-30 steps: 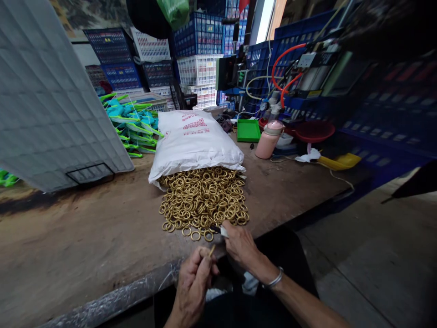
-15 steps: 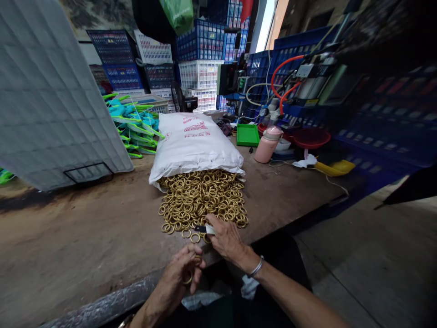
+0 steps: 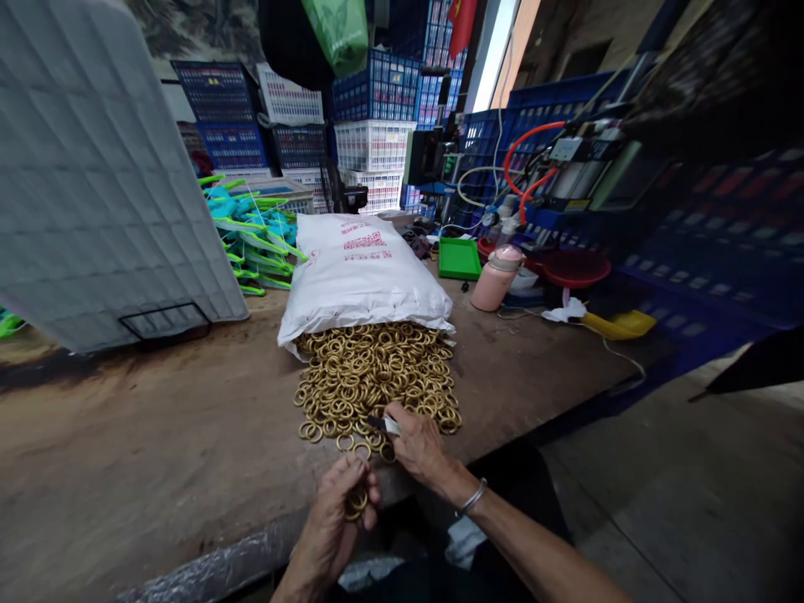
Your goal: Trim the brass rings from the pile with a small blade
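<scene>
At the near edge of the table (image 3: 157, 435), our left hand (image 3: 336, 515) is closed around a few brass rings (image 3: 357, 501), while our right hand (image 3: 420, 444), pinching a small tool (image 3: 383, 424), touches the front of the ring pile (image 3: 377, 373) just ahead, nearer to it than the left.

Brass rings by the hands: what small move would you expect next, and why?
Probably the right hand slides one more ring from the pile toward the left hand. The left hand pinches a few rings at the table edge, while the right, gripping a small tool, rests on the pile's near rim.
</scene>
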A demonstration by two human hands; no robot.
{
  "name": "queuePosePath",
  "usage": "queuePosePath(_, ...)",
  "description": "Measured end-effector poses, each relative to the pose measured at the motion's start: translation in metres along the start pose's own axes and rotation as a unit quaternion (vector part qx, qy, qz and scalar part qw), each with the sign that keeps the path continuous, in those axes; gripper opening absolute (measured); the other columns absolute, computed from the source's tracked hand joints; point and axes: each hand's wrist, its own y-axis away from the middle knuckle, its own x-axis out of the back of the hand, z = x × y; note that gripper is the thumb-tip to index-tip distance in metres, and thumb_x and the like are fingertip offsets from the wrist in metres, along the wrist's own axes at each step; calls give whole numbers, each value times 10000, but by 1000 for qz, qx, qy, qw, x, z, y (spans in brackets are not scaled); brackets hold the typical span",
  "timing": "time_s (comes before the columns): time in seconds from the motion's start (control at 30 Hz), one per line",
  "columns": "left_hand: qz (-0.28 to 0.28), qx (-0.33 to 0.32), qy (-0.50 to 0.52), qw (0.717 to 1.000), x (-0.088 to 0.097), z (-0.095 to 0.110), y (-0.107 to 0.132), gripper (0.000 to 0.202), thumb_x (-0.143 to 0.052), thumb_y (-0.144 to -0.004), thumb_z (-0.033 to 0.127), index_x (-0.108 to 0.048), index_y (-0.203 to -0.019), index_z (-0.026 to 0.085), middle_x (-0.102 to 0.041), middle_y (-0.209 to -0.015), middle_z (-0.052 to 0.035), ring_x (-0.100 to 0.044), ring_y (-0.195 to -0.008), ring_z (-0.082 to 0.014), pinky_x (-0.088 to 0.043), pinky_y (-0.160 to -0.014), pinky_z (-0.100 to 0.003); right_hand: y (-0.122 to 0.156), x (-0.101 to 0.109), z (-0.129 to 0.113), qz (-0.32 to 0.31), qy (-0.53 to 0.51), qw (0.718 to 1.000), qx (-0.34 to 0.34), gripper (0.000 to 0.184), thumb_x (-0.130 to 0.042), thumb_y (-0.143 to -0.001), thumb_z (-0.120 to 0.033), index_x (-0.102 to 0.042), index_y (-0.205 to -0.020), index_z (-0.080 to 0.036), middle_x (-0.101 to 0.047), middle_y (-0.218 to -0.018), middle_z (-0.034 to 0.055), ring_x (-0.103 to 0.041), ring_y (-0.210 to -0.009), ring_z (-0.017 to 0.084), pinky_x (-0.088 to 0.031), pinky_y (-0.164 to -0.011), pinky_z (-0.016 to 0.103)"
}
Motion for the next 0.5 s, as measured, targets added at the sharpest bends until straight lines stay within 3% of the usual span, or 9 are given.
queuePosePath(0.1, 53, -31, -28, 998, -5, 2, -9, 292, -643, -674, 375, -496, -827, 174, -495, -601, 44, -416, -441, -53, -276, -340, -129, -9, 3, 0, 26, -124, 991, -44, 127, -393, -784, -234, -491, -716, -190, -470, -591, -34, -415, -546, 97, -267, -525, 199)
queuePosePath(0.27, 102, -84, -110, 985, -11, 5, -22, 395, -602, -683, 451, -463, -955, 201, -475, -571, 71, -335, -375, -33, -220, -324, -122, -20, 15, -2, 50, -306, 946, -93, 206, -400, -775, -328, -446, -638, -181, -359, -556, -54, -326, -521, 83, -280, -496, 190)
queuePosePath(0.5, 88, -130, -164, 974, -22, 8, -34, 372, -582, -683, 473, -511, -877, 163, -433, -511, 81, -286, -359, -31, -232, -350, -154, -16, 25, -14, 9, -360, 928, -90, 215, -429, -749, -353, -455, -634, -173, -352, -553, -57, -310, -519, 78, -278, -491, 197)
